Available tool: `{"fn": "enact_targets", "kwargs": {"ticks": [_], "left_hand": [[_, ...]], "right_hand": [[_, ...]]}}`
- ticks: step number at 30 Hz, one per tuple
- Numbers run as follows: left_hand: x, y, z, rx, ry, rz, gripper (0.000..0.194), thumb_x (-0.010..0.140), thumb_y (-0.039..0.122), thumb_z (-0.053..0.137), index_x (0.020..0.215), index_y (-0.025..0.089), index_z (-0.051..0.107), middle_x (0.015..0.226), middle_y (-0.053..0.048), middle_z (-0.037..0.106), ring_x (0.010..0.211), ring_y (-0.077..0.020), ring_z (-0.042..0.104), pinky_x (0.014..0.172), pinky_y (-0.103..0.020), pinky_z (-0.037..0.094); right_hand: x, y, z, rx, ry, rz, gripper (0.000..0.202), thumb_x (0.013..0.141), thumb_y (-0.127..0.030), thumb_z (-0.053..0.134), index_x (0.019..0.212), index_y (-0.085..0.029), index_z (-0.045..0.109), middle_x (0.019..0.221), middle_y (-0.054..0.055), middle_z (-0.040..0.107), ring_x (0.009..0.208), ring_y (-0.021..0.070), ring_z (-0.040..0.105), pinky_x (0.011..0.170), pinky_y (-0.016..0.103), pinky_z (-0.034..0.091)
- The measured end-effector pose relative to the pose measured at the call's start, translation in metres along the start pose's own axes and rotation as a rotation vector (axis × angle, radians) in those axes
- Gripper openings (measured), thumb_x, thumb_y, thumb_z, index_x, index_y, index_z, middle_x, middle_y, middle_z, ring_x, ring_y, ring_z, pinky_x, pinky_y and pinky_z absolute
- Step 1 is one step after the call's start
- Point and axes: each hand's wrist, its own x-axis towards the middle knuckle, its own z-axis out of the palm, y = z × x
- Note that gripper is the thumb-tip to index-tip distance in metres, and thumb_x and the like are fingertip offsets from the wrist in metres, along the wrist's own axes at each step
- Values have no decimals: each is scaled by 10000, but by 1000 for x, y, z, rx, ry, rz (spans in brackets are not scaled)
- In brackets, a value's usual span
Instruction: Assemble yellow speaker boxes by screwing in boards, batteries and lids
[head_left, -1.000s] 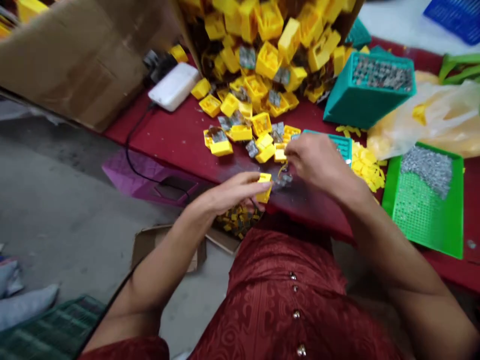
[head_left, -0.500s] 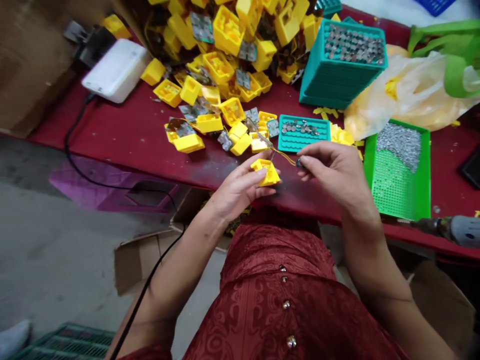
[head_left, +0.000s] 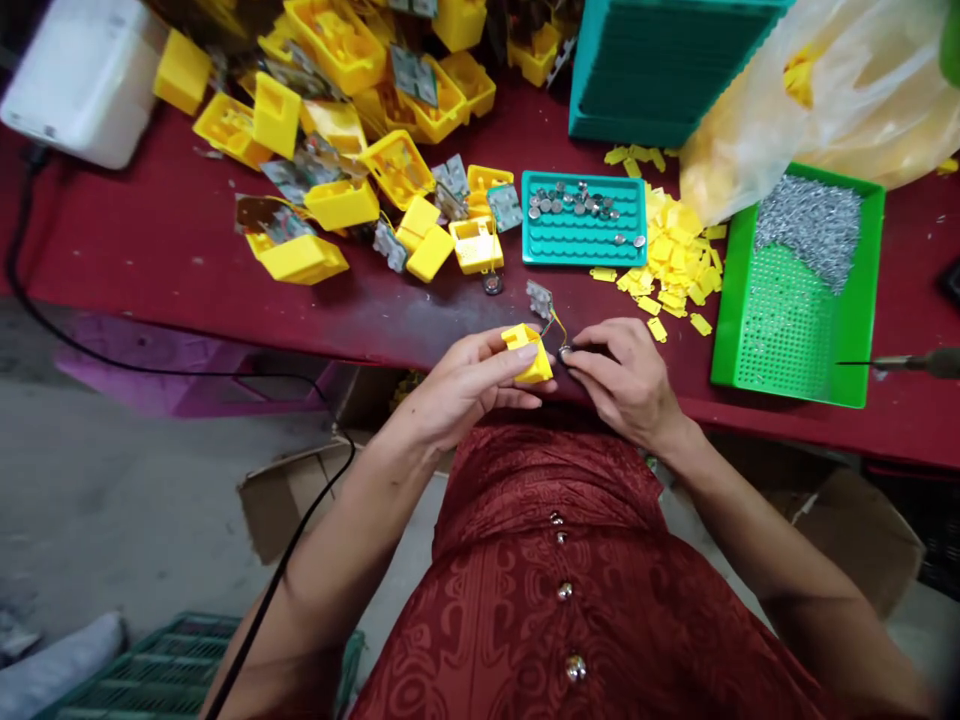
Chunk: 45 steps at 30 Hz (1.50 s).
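In the head view, my left hand is closed around a small yellow plastic housing, its thumb lying across the front. Close by on the right, my right hand pinches a small round dark part on thin wires; its exact kind is too small to tell. The wires link it to a little grey circuit board just above the housing. Behind my hands is a teal tray with several silver button-like discs. Another yellow housing sits nearby with a round part by it.
Yellow housings with boards are heaped at back left. Flat yellow pieces lie beside the teal tray. A green tray holds screws; a driver reaches over it. Stacked teal trays, a plastic bag and a white box stand behind.
My right hand has brought the round part down and left, closer to the housing in my left hand. The view has moved nearer the table's front. Both hands keep their hold.
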Motion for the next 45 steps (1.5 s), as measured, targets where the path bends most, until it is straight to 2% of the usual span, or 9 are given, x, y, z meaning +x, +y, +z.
{"fn": "enact_targets", "kwargs": {"ticks": [4, 9, 15, 19, 24, 28, 33, 39, 45], "left_hand": [[-1, 1, 2, -12, 31, 10, 441, 760, 292, 915, 1105, 124, 696, 928, -55, 772, 753, -163, 782, 627, -211, 638], [-2, 3, 5, -21, 48, 14, 363, 793, 262, 875, 1073, 116, 694, 925, -68, 786, 730, -154, 784, 611, -194, 634], [-8, 4, 4, -54, 55, -23, 384, 837, 231, 838, 1161, 133, 658, 1091, -109, 813, 728, -175, 808, 555, -193, 629], [-12, 2, 2, -189, -1, -60, 458, 830, 166, 824, 1250, 158, 642, 1128, -94, 817, 795, -211, 832, 625, -216, 660], [-10, -9, 4, -359, -83, -98, 369, 965, 341, 698, 1275, 143, 664, 1059, -105, 814, 825, -244, 835, 653, -257, 664], [-6, -18, 6, -343, -76, -32, 349, 935, 347, 740, 1241, 180, 715, 1126, -93, 798, 906, -237, 811, 750, -327, 685], [-7, -21, 8, -181, 24, 71, 316, 899, 309, 793, 1192, 198, 757, 1213, -75, 786, 969, -161, 759, 843, -259, 634], [-9, -24, 13, -146, 46, 134, 358, 851, 340, 843, 1174, 200, 776, 1197, -66, 802, 963, -158, 746, 877, -261, 596], [-12, -24, 20, -118, 57, 150, 357, 881, 331, 785, 1205, 187, 747, 1206, -76, 796, 1003, -164, 738, 896, -264, 582]], "right_hand": [[1, 2, -4, 57, 12, 66, 71, 1005, -150, 640, 1054, -158, 690, 1007, 66, 730, 952, 188, 628, 885, 356, 519], [2, -10, 2, -106, -42, 210, 198, 1019, -362, 669, 1044, -170, 712, 1002, 83, 690, 935, 224, 571, 831, 372, 460], [3, -24, 3, -183, -79, 343, 148, 1014, -229, 634, 960, -165, 757, 957, 96, 692, 881, 220, 555, 803, 368, 467], [15, -19, -11, 87, -67, 513, 128, 952, -161, 696, 981, -163, 820, 940, 77, 771, 854, 193, 674, 817, 356, 540], [37, -26, -34, 588, -39, 808, 70, 852, -228, 813, 915, -215, 840, 880, 15, 804, 761, 144, 725, 744, 291, 606], [42, -38, -41, 537, -74, 631, 82, 881, -172, 781, 915, -224, 834, 900, 17, 802, 794, 145, 735, 766, 294, 624], [34, -41, -40, 281, -158, 412, 128, 949, -178, 724, 1002, -246, 818, 945, 25, 795, 819, 158, 732, 790, 315, 618], [30, -43, -40, 64, -245, 327, 155, 990, -180, 649, 1058, -215, 784, 946, 45, 782, 841, 181, 716, 766, 326, 557], [25, -44, -31, -21, -212, 210, 251, 1049, -204, 537, 869, -179, 710, 912, 79, 746, 823, 187, 661, 748, 341, 534]]}}
